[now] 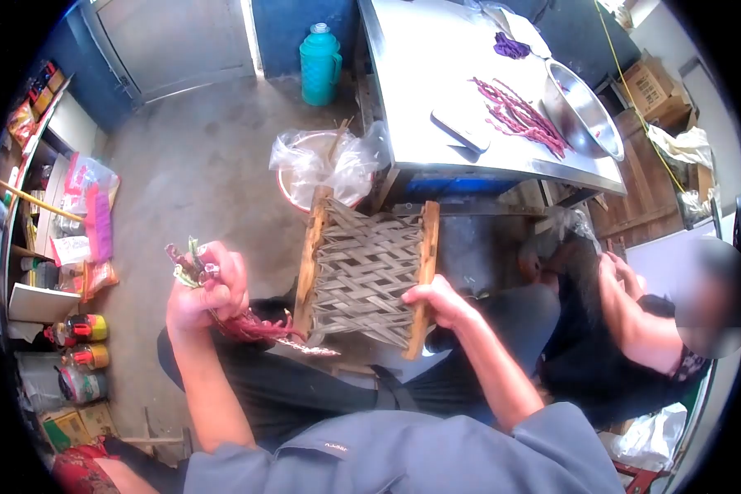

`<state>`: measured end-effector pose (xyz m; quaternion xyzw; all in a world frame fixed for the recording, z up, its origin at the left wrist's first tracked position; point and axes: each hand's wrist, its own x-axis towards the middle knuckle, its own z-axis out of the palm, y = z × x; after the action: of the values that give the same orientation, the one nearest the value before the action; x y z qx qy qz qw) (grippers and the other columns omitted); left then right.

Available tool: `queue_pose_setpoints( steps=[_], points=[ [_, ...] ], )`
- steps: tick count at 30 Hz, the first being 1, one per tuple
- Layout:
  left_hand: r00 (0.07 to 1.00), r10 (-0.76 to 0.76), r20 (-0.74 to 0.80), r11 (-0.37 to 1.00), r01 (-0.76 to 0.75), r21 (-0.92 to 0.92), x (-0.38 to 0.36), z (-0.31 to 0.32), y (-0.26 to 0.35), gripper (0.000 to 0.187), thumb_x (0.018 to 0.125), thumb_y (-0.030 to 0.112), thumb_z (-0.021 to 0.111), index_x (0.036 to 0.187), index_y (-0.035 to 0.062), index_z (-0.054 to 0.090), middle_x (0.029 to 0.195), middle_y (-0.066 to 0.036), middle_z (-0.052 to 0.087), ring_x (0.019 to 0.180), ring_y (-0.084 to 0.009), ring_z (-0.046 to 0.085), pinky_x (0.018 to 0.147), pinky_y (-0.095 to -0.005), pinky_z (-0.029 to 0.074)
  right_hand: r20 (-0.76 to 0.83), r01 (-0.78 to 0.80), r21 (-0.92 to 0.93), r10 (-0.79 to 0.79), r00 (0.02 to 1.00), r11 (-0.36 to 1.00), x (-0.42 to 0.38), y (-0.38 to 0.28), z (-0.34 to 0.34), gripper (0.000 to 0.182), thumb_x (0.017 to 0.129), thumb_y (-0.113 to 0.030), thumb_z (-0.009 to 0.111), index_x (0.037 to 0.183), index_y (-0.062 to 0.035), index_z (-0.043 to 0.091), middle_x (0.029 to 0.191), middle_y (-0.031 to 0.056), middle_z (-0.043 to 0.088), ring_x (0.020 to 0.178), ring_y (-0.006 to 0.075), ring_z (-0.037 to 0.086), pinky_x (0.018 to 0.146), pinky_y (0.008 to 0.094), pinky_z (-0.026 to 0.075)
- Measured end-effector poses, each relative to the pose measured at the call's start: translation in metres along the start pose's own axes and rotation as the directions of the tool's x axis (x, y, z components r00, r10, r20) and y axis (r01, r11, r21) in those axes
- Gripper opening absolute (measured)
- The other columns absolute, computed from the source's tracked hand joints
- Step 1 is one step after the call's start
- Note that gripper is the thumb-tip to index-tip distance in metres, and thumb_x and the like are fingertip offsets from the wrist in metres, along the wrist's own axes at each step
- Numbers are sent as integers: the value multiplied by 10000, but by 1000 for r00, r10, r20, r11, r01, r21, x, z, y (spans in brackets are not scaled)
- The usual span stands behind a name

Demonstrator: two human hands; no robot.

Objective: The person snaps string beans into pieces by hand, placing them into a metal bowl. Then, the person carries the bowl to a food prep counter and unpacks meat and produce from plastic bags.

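My left hand (210,290) is closed around a bunch of long dark red stalks (259,328). Their greenish and purple ends stick out above the fist, and the red lengths hang below it toward my lap. With my right hand (442,303) I grip the right wooden rail of a small stool (362,276), whose seat is criss-crossed with grey-brown woven straps. The stool is tilted up in front of my knees, its left rail close to the stalks.
A metal-topped table (403,82) carries more red stalks (523,115), a steel basin (580,111) and a phone-like slab (459,132). Below stands a bag-lined bucket (288,177); behind is a teal thermos (319,66). Another person (634,321) sits at right. Shelves line the left.
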<state>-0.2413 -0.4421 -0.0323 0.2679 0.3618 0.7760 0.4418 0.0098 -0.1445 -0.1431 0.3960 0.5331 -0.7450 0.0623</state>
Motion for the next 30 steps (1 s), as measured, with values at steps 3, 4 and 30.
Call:
queue_pose_setpoints(
  steps=[3, 4, 30],
  points=[
    [998, 50, 33, 999, -50, -18, -6, -10, 2, 308, 769, 132, 788, 836, 29, 505, 686, -118, 539, 415, -120, 424, 407, -259, 355, 62, -7, -39, 9, 998, 999, -10, -14, -5, 410, 674, -121, 745, 1036, 37, 639, 879, 78, 648, 800, 171, 605, 732, 316, 509],
    [997, 73, 41, 997, -72, -24, -8, -12, 3, 309, 768, 132, 788, 838, 30, 505, 678, -113, 536, 405, -118, 416, 400, -260, 352, 96, 17, -12, -16, 995, 1000, -25, -29, 3, 425, 674, -114, 746, 1053, 41, 632, 881, 75, 643, 809, 170, 601, 751, 313, 507],
    [743, 394, 541, 910, -231, -345, -1, -8, 34, 218, 810, 32, 772, 890, -60, 592, 668, -168, 607, 490, -233, 581, 463, -378, 488, 348, 68, 498, -271, 898, 864, 92, -181, 225, 256, 766, -100, 702, 945, -34, 531, 860, 89, 587, 784, 296, 646, 766, 509, 595]
  ],
)
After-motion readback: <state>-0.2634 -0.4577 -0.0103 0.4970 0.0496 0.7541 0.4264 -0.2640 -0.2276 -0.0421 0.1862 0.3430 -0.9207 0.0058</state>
